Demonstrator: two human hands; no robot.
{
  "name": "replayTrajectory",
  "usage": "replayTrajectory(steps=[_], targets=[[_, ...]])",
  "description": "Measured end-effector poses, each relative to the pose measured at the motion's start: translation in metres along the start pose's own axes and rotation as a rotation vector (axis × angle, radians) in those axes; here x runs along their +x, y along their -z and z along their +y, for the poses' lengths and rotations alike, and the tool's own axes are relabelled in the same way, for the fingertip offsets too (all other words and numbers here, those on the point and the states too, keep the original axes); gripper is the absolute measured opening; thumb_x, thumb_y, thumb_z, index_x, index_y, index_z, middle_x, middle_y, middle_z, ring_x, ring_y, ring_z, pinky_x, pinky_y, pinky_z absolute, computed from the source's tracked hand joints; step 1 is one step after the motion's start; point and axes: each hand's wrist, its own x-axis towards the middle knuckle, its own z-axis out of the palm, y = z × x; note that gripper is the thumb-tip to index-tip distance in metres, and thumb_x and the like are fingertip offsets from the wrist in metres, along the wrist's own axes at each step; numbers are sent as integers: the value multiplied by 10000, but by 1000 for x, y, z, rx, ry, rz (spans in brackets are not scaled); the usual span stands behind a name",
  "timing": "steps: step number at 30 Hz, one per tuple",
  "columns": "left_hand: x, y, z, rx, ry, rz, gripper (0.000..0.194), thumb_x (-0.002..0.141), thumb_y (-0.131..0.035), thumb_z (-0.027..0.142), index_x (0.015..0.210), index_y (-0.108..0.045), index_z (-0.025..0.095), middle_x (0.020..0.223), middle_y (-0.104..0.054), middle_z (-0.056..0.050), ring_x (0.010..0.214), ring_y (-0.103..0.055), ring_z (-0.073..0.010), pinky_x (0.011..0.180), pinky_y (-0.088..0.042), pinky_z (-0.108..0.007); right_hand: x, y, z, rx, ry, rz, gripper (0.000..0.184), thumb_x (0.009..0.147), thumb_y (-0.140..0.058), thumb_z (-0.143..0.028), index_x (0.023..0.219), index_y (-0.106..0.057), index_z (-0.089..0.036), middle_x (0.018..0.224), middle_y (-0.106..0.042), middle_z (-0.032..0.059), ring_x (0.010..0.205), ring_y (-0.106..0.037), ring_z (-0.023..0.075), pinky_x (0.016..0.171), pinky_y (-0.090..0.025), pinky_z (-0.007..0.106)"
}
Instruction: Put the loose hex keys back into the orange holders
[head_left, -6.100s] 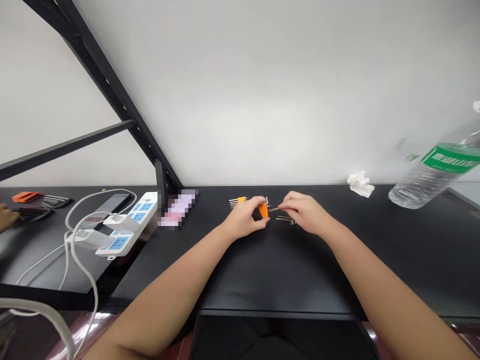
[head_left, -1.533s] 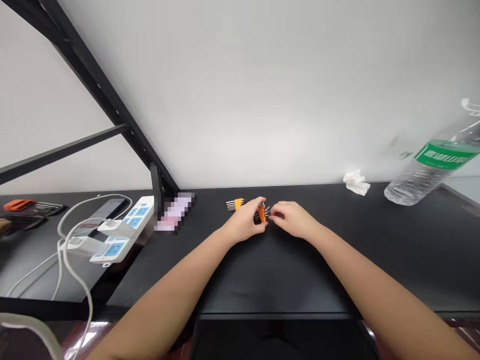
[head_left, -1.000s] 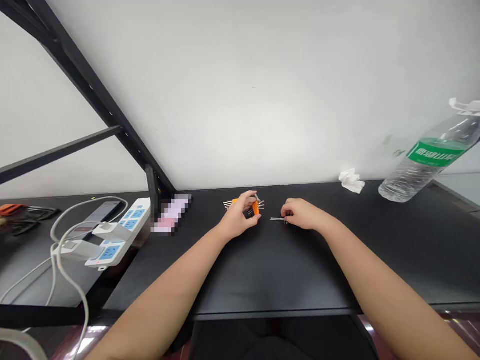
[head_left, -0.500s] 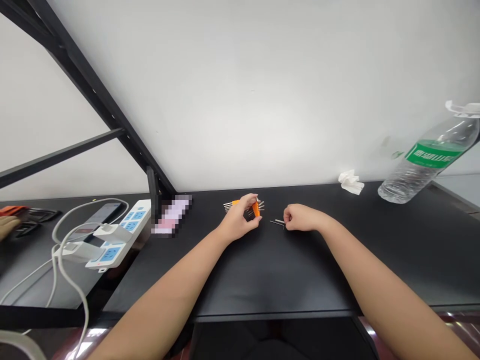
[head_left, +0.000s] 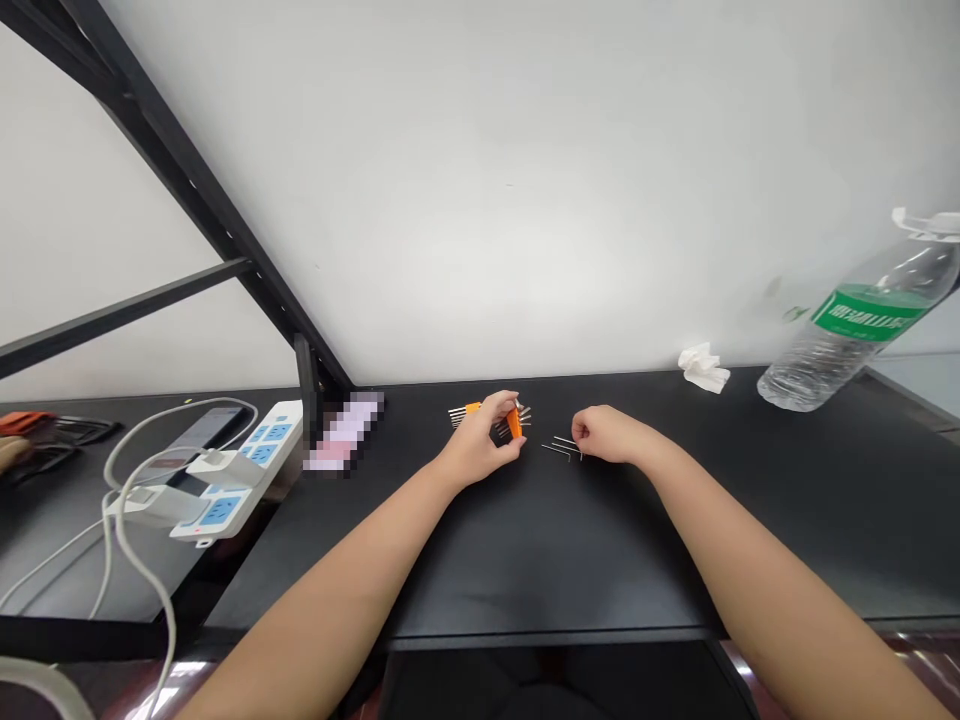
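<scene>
My left hand [head_left: 480, 445] is closed around an orange hex key holder [head_left: 514, 424], thumb below and fingers above. Thin metal hex keys fan out from the holder's right side. More metal keys [head_left: 457, 414] and an orange piece [head_left: 472, 407] show to the left of the hand; how they join is hidden behind it. To the right, a few loose L-shaped hex keys [head_left: 556, 451] lie on the black table [head_left: 551, 560]. My right hand [head_left: 600, 434] rests at their right end with fingers pinched on one hex key [head_left: 565, 440], whose far end is covered by the fingertips.
A crumpled white tissue [head_left: 703, 368] and a large clear bottle [head_left: 817, 345] stand at the back right. On the left are a white power strip [head_left: 259, 460] with cables, a phone [head_left: 199, 435] and a black metal frame [head_left: 217, 225]. A white wall [head_left: 510, 250] rises behind the table.
My right hand has shifted slightly right and up, so more of the loose hex keys shows, spread apart. My left hand keeps the orange holder in nearly the same place.
</scene>
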Motion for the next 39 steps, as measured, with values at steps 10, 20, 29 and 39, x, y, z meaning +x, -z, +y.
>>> replayTrajectory(steps=[10,20,29,39], targets=[[-1,2,4,95,9,8,697,807,-761,285,1426,-440,262,1299,-695,-97,1254,-668,-231,1120,-552,-430,-11,-7,-21,76,233,184,77,761,-589,-151,764,-547,-216,750,-664,-9,629,-561,135,580,-379,250],[0,1,7,118,-5,-1,688,817,-748,297,1431,-440,262,1304,-695,-82,1257,-667,-223,1125,-541,-412,-16,-8,-29,207,469,262,107,835,-550,-127,801,-620,-201,743,-627,-22,649,-526,117,642,-391,242],[-2,2,13,253,-62,-13,696,824,-745,282,1449,-438,274,1315,-690,-72,1221,-685,-236,1039,-580,-372,-22,-5,-32,123,504,327,165,898,-545,-144,804,-667,-203,818,-656,19,741,-559,145,682,-415,258],[-1,-2,22,381,-97,-54,635,824,-732,284,1402,-471,255,1210,-721,-74,1019,-736,-231,880,-607,-353,-26,-6,-44,634,269,253,134,909,-620,-334,860,-615,-209,572,-619,-37,503,-608,130,512,-474,226]])
